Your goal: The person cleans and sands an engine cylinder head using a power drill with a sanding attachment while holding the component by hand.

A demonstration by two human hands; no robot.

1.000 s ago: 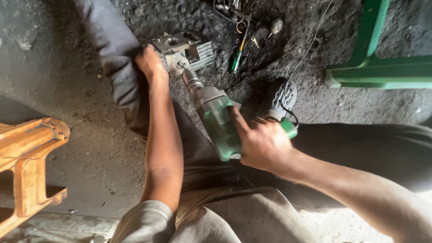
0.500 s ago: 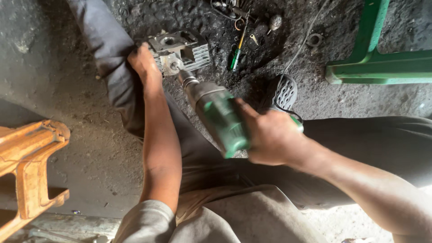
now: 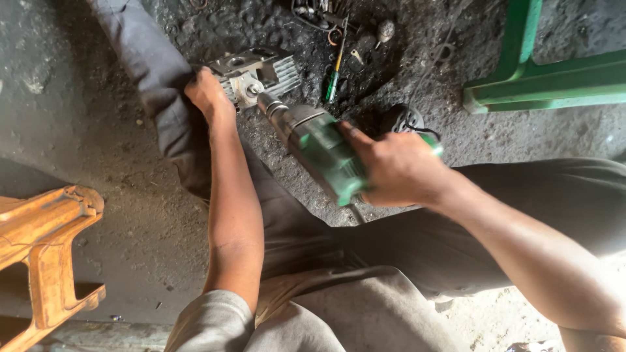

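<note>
Head view, looking down. The left hand (image 3: 207,95) is clenched on the edge of a finned grey metal engine part (image 3: 257,72) that lies on the dark, oily floor (image 3: 78,117) beside the person's outstretched leg (image 3: 163,104). The right hand (image 3: 398,171) is wrapped around the body of a green power drill (image 3: 319,153), its chuck tip meeting the part's face. For a clean result, the drill is best kept in line with the fastening, the left hand pressing the part firmly down so that it cannot spin. A green-handled screwdriver (image 3: 334,78) lies near, above the part; an orange wooden stool (image 3: 45,248) stands well apart.
</note>
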